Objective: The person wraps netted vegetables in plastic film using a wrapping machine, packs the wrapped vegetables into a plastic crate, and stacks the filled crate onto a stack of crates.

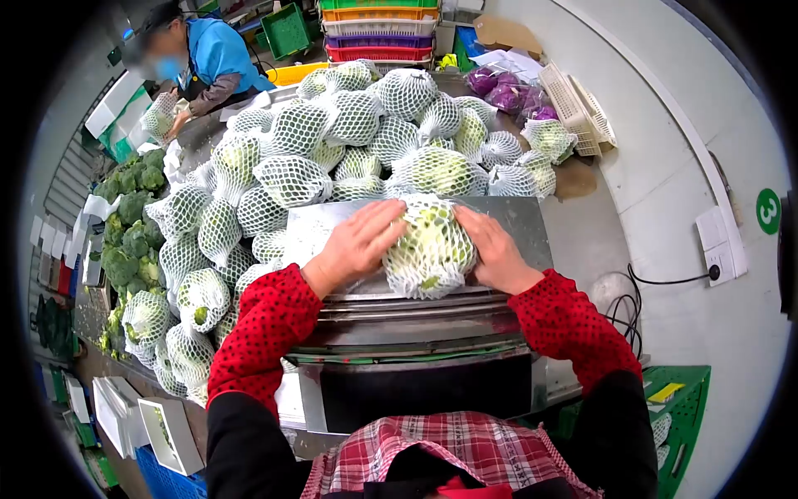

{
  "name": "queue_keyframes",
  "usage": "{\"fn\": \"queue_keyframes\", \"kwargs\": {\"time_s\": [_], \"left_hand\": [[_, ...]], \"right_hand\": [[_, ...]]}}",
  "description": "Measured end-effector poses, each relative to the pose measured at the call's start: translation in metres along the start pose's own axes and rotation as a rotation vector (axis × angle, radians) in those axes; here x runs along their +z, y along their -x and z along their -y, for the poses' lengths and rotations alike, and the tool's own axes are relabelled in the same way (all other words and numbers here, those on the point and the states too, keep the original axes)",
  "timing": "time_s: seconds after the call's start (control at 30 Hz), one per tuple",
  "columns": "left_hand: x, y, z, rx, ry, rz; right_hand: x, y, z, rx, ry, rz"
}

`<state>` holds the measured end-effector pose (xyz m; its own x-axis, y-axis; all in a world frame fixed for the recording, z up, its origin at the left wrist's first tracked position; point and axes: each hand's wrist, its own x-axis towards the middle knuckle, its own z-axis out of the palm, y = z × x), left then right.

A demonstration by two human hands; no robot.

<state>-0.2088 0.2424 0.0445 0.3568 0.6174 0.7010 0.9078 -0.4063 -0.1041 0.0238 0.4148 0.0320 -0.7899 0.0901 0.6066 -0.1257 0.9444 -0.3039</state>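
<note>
A pale green vegetable head in a white foam net (429, 254) rests on the steel surface (524, 229) in front of me. My left hand (359, 243) presses on its left side, fingers together and lying over the net. From the right, my right hand (496, 249) cups the same head, its fingertips near the top; part of that palm is hidden. The net is stretched around the head, with a green stem end showing low at the front. Behind it lies a large pile of similar netted heads (291, 180).
Bare broccoli (133, 212) lies at the left. Purple vegetables in clear plastic (511, 93) and a beige basket (569, 108) are at the back right. A co-worker in blue (218, 58) holds a netted head. Stacked crates (378, 37) stand behind; black cables (632, 308) hang at right.
</note>
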Motion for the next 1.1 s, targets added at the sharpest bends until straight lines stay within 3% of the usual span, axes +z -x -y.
{"fn": "queue_keyframes", "kwargs": {"time_s": [0.07,0.13,0.17,0.27,0.3,0.4,0.43,0.47,0.5,0.53,0.57,0.6,0.63,0.67,0.7,0.77,0.8,0.87,0.9,0.93,0.97,1.0,1.03,1.07,1.1], "left_hand": [[-0.009,0.002,-0.006,-0.152,0.172,0.065],[-0.030,0.001,-0.022,-0.214,0.289,0.049],[-0.048,0.009,-0.036,-0.273,0.401,0.075],[-0.083,0.028,-0.107,-0.411,0.540,0.143],[-0.086,0.041,-0.133,-0.550,0.685,0.182],[-0.085,0.084,-0.196,-1.089,1.216,0.264],[-0.088,0.088,-0.209,-1.378,1.455,0.229],[-0.092,0.092,-0.219,-1.663,1.684,0.182],[-0.077,0.132,-0.229,-1.752,1.873,0.079],[-0.090,0.126,-0.234,-1.742,1.870,0.085],[-0.109,0.118,-0.240,-1.731,2.015,-0.183],[-0.122,0.114,-0.249,-1.707,2.147,-0.462],[-0.120,0.120,-0.264,-1.689,1.905,-0.400],[-0.115,0.124,-0.277,-1.651,1.670,-0.343],[-0.110,0.119,-0.284,-1.743,1.446,-0.329],[-0.125,0.127,-0.289,-1.811,1.320,-0.405],[-0.136,0.130,-0.291,-1.875,1.186,-0.480],[-0.167,0.126,-0.309,-2.142,1.099,-0.549],[-0.168,0.145,-0.316,-2.202,1.093,-0.463],[-0.156,0.161,-0.317,-2.473,1.124,-0.344],[-0.131,0.191,-0.328,-2.487,1.103,-0.125],[-0.087,0.249,-0.350,-2.149,1.043,0.375],[-0.060,0.245,-0.355,-1.884,0.891,0.519],[-0.042,0.224,-0.355,-1.780,0.801,0.546],[-0.032,0.211,-0.358,-1.701,0.748,0.555]], "right_hand": [[-0.021,-0.002,0.014,0.009,-0.018,0.030],[-0.046,0.001,0.040,0.139,-0.159,0.281],[-0.054,0.008,0.054,0.134,-0.205,0.276],[-0.074,0.036,0.112,0.164,-0.280,0.464],[-0.072,0.058,0.131,0.207,-0.352,0.439],[-0.064,0.092,0.169,0.685,-0.734,0.704],[-0.063,0.091,0.175,1.128,-0.968,0.840],[-0.059,0.098,0.176,1.392,-1.070,0.799],[-0.064,0.106,0.181,1.483,-1.269,0.594],[-0.068,0.113,0.189,1.554,-1.463,0.365],[-0.068,0.119,0.198,1.553,-1.463,0.357],[-0.068,0.126,0.210,1.359,-1.322,0.232],[-0.067,0.131,0.219,1.167,-1.174,0.115],[-0.060,0.132,0.225,1.106,-1.064,0.072],[-0.056,0.131,0.225,1.130,-0.942,0.034],[-0.047,0.138,0.213,1.183,-0.710,-0.109],[-0.055,0.145,0.209,1.315,-0.779,-0.143],[-0.070,0.174,0.227,1.502,-0.807,0.033],[-0.068,0.197,0.238,1.598,-0.860,0.069],[-0.061,0.221,0.242,1.697,-0.850,0.114],[-0.042,0.246,0.245,1.700,-0.824,0.228],[-0.015,0.270,0.242,1.680,-0.793,0.334],[0.025,0.293,0.246,1.624,-0.717,0.439],[0.040,0.265,0.258,1.551,-0.587,0.622],[0.067,0.260,0.260,1.422,-0.526,0.647]]}}
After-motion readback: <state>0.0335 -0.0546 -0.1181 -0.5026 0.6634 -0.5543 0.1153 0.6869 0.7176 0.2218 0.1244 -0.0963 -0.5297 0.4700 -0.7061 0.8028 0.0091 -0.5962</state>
